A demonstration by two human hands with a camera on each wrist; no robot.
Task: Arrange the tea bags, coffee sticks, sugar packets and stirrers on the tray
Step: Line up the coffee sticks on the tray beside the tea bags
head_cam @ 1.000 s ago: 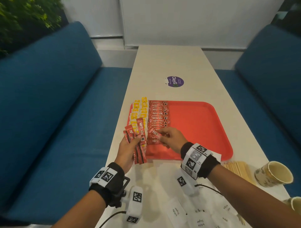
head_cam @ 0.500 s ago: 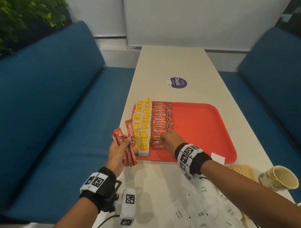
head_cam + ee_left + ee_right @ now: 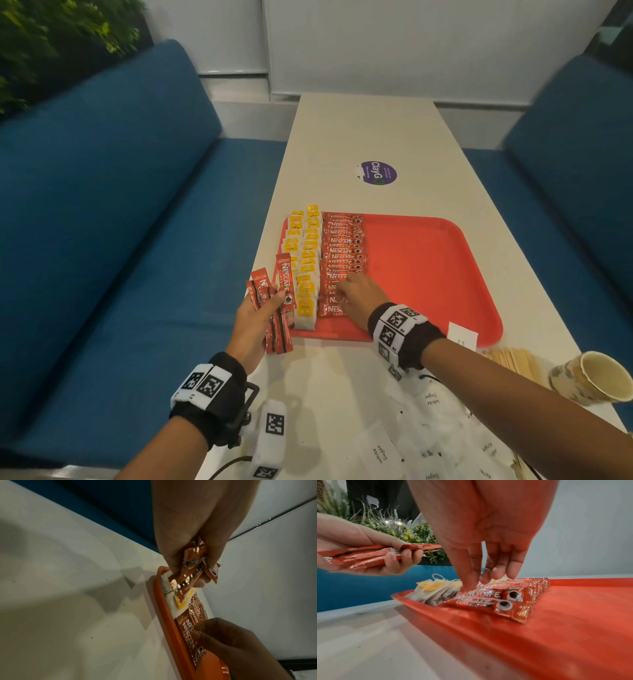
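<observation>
A red tray (image 3: 428, 274) lies on the white table. Along its left side sit two columns of yellow-tagged tea bags (image 3: 306, 260), with a row of red coffee sticks (image 3: 342, 250) beside them. My left hand (image 3: 270, 301) hovers at the tray's near left corner and grips a fan of several coffee sticks (image 3: 282, 284), also seen from the right wrist (image 3: 368, 557). My right hand (image 3: 481, 580) reaches down with fairly straight fingers, their tips touching the nearest sticks of the row (image 3: 488, 599). White sugar packets (image 3: 380, 452) and wooden stirrers (image 3: 513, 359) lie on the table near me.
A paper cup (image 3: 589, 377) lies tipped at the table's near right edge. One sugar packet (image 3: 462, 335) leans on the tray's near right rim. A purple sticker (image 3: 378, 173) marks the far table. Blue benches flank both sides.
My right hand carried one coffee stick to the near end of the row and now rests its fingertips there. My left hand drew its bundle slightly left, off the tea bags.
</observation>
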